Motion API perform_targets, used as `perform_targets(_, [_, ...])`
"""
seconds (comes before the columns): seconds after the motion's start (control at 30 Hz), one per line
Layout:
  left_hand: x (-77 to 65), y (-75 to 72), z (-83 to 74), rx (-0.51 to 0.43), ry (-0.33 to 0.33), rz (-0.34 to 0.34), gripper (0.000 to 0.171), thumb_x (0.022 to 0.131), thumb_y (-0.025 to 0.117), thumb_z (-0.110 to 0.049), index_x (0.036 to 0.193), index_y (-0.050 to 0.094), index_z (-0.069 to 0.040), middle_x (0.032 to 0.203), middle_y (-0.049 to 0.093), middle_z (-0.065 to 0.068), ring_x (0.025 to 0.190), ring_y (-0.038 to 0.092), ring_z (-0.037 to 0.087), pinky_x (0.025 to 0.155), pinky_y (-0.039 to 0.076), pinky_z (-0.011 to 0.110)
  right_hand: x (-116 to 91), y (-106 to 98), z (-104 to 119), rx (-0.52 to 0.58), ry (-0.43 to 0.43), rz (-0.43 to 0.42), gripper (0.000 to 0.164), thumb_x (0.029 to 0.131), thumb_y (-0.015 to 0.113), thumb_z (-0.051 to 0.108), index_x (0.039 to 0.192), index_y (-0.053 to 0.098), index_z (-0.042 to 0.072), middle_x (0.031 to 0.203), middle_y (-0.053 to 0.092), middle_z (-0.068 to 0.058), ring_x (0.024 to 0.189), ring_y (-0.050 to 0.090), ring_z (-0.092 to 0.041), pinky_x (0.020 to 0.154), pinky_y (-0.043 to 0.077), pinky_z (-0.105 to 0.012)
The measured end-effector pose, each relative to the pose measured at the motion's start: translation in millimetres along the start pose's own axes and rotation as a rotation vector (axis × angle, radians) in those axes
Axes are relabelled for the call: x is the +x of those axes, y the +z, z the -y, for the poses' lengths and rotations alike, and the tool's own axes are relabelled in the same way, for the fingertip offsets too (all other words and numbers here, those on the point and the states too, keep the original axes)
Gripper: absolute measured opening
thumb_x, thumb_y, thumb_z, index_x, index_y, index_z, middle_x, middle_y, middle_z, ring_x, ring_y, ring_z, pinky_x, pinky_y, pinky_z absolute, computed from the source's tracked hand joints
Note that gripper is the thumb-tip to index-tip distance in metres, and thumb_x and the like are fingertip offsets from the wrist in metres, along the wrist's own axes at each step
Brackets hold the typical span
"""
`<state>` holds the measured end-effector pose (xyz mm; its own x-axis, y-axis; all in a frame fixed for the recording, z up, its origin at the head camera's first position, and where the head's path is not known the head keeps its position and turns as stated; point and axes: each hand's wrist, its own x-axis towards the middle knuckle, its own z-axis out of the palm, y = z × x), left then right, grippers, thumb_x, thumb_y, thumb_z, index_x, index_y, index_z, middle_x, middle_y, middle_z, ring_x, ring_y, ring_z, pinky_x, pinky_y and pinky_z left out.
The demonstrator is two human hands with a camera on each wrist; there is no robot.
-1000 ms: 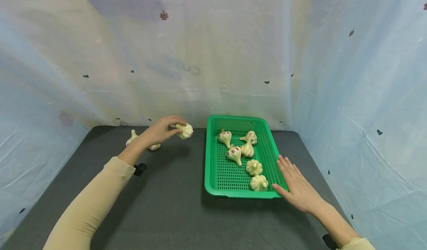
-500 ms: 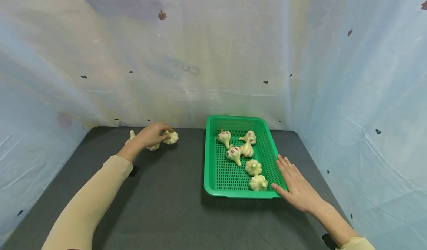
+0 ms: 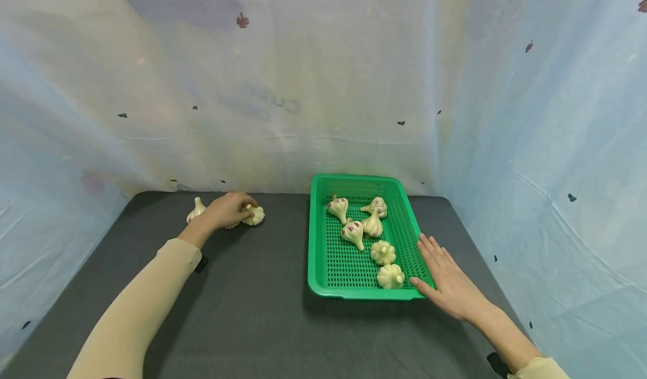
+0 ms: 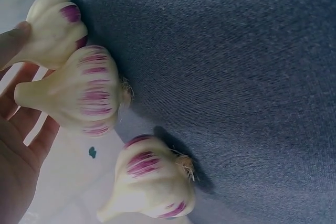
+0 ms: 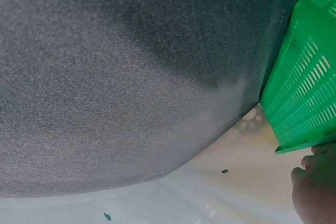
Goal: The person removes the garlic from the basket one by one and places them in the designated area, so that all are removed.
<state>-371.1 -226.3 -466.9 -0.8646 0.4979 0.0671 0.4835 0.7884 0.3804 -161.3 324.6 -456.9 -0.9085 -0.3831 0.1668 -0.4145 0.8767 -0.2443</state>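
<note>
My left hand [image 3: 226, 210] pinches a garlic bulb [image 3: 255, 216] low at the table's far left. In the left wrist view the thumb lies on this purple-marked bulb [image 4: 56, 31], and fingers show behind it. A second, purple-streaked bulb [image 4: 97, 92] sits right beside it, mostly hidden under the hand in the head view. Farther left stands a third bulb [image 3: 196, 210], stem up. Fingers straight, my right hand [image 3: 450, 286] rests on the near right rim of a green plastic basket [image 3: 317, 244]. Inside the basket lie several garlic bulbs [image 3: 352, 233].
A dark grey cloth-covered table [image 3: 242, 311] carries everything. Pale plastic sheeting [image 3: 323, 87] with small dark spots hangs behind and along both sides. The basket's slotted wall [image 5: 304, 87] shows at the right of the right wrist view.
My left hand has moved left and down with the garlic bulb, from above the table to beside the other loose bulbs. The right hand has stayed on the basket rim.
</note>
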Motion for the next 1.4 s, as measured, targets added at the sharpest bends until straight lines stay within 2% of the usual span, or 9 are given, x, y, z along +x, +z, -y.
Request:
perform_targets(0.17, [0.2,2.4,2.9,-0.010,-0.010,-0.014,0.033,0.097,0.077,-0.018,0.127,0.072,-0.007,0.119,0.067,0.012,0.097,0.064,0.027,0.077,0.055,0.047,0,1,0,-0.004,-0.022,-0.022,0.084,0.106,0.059,0.044,0.164,0.020,-0.002,0.171,0.018,-0.021,0.158,0.014,-0.042,0.127,-0.007,-0.028])
perform_targets(0.27, [0.6,5.3,5.3,0.006,0.000,-0.028,0.034,0.096,0.078,-0.018,0.127,0.072,-0.008,0.122,0.067,0.013,0.100,0.064,0.029,0.081,0.055,0.050,0,0,0,-0.005,-0.020,-0.018,0.084,0.106,0.058,0.045,0.164,0.020,-0.002,0.171,0.017,-0.021,0.158,0.013,-0.042,0.128,-0.005,-0.030])
perform_targets(0.5, [-0.2,8.9,5.6,0.027,0.023,-0.055,0.035,0.095,0.079,-0.017,0.128,0.072,-0.008,0.130,0.065,0.017,0.108,0.065,0.035,0.087,0.055,0.054,1,-1,1,0.005,-0.005,0.003,0.084,0.105,0.059,0.045,0.164,0.021,-0.002,0.172,0.017,-0.020,0.158,0.014,-0.042,0.128,0.013,-0.054])
perform_targets(0.6, [-1.4,8.3,4.0,0.024,0.031,-0.065,0.035,0.096,0.077,-0.016,0.129,0.071,-0.007,0.134,0.063,0.019,0.112,0.065,0.039,0.090,0.054,0.058,0,-1,1,0.002,-0.005,0.006,0.084,0.105,0.059,0.045,0.164,0.021,-0.002,0.171,0.017,-0.020,0.158,0.015,-0.042,0.128,0.012,-0.052])
perform_targets(0.77, [-1.3,6.1,-1.2,0.002,0.024,-0.081,0.041,0.100,0.073,-0.023,0.136,0.067,-0.006,0.143,0.059,0.020,0.120,0.062,0.043,0.095,0.052,0.061,-1,-1,2,0.001,-0.006,0.001,0.084,0.106,0.059,0.045,0.164,0.021,-0.002,0.171,0.018,-0.021,0.157,0.015,-0.044,0.129,-0.002,-0.034])
perform_targets(0.87, [-2.0,2.2,-10.3,-0.023,0.005,-0.091,0.044,0.102,0.071,-0.028,0.141,0.064,-0.009,0.149,0.055,0.019,0.125,0.060,0.044,0.099,0.050,0.063,-1,-2,2,0.002,-0.004,0.000,0.084,0.105,0.059,0.045,0.164,0.021,-0.002,0.171,0.018,-0.021,0.157,0.015,-0.044,0.130,0.000,-0.036])
perform_targets(1.0, [-3.5,-5.4,-29.5,-0.059,0.001,-0.120,0.045,0.101,0.073,-0.029,0.142,0.064,-0.011,0.152,0.053,0.019,0.133,0.055,0.044,0.104,0.046,0.064,-1,-2,3,0.005,-0.003,0.002,0.084,0.105,0.059,0.045,0.164,0.020,-0.001,0.171,0.017,-0.020,0.158,0.014,-0.043,0.129,0.011,-0.050])
perform_targets(1.17, [-0.5,-10.1,-56.6,-0.079,0.076,-0.180,0.044,0.100,0.073,-0.025,0.140,0.065,-0.009,0.147,0.057,0.017,0.134,0.055,0.040,0.107,0.046,0.060,-1,-1,2,0.009,-0.007,0.001,0.084,0.106,0.059,0.045,0.165,0.020,-0.001,0.172,0.017,-0.020,0.158,0.014,-0.043,0.127,0.015,-0.055])
perform_targets(1.4, [10.6,-7.7,-94.7,-0.124,0.189,-0.245,0.040,0.099,0.075,-0.020,0.137,0.068,-0.010,0.144,0.060,0.012,0.133,0.057,0.035,0.109,0.047,0.055,-2,-2,3,0.018,-0.005,0.005,0.084,0.106,0.058,0.045,0.165,0.020,-0.001,0.172,0.016,-0.020,0.158,0.014,-0.043,0.129,0.011,-0.050])
